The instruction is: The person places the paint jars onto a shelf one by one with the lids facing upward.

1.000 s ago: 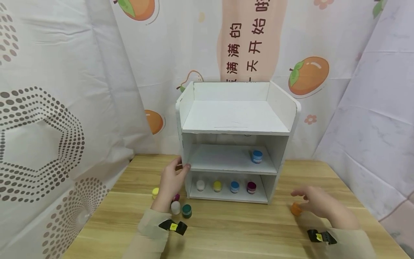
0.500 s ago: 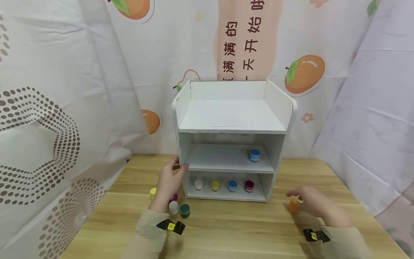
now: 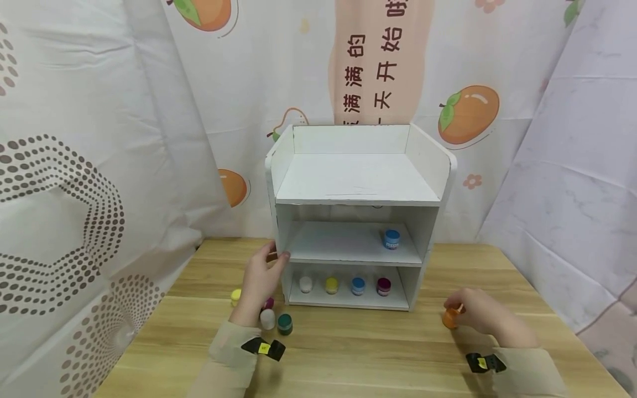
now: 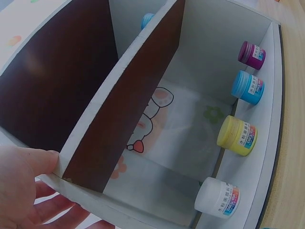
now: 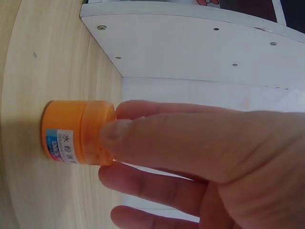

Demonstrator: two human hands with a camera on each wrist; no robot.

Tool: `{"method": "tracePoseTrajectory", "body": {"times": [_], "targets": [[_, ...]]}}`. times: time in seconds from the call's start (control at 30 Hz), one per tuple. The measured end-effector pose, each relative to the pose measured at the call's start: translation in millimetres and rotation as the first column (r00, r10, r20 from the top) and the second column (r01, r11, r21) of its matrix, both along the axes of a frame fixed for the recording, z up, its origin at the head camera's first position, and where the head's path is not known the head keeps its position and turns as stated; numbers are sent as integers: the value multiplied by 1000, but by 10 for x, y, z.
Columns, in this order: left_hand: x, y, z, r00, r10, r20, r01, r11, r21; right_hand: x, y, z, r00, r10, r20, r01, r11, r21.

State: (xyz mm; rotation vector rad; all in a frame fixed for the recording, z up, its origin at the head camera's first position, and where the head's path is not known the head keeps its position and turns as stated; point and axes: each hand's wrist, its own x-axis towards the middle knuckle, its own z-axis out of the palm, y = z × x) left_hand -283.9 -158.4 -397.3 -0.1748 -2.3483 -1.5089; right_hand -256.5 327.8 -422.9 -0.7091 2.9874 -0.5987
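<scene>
My right hand (image 3: 484, 316) pinches the lid of an orange paint jar (image 5: 66, 131) between thumb and fingers. That jar stands upright on the table, right of a white shelf unit (image 3: 358, 202). With the thumb on its front edge and the other fingers along the outer side, my left hand (image 3: 260, 283) holds the unit's left side panel. On the bottom shelf a white jar (image 4: 217, 198), a yellow jar (image 4: 237, 135), a blue jar (image 4: 248, 87) and a purple jar (image 4: 252, 55) stand in a row. Another blue jar (image 3: 391, 239) sits at the right of the middle shelf.
Left of the unit, near my left forearm, a green jar (image 3: 285, 324), a white-lidded jar (image 3: 267, 319), a partly hidden purple jar (image 3: 269, 303) and a yellow jar (image 3: 236, 297) stand on the wooden table (image 3: 358, 354). A printed curtain (image 3: 239, 83) hangs behind.
My right thumb and fingers have closed on the orange jar's lid, having been a little looser around it before. The left hand keeps its place on the shelf unit. The head view shifted slightly.
</scene>
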Motion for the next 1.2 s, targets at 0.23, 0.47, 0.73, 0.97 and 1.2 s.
{"method": "tracePoseTrajectory", "body": {"times": [0.23,0.47,0.73,0.97,1.2], "targets": [[10,2,12,1000,-1,-3,1,1000,1,5,-29,5,998,-58,-8,59,998,32],[3,2,5,1000,1,-8,-1,1000,0,-13,-48,-6,989,-145,19,143,988,51],[3,1,6,1000,0,11,0,1000,4,-6,-41,39,988,-154,29,152,986,71],[10,-5,11,1000,-1,14,0,1000,2,9,-69,5,997,-68,29,66,997,42],[14,-3,13,1000,-5,13,5,1000,5,-11,-83,-36,993,-121,15,120,991,67]]}}
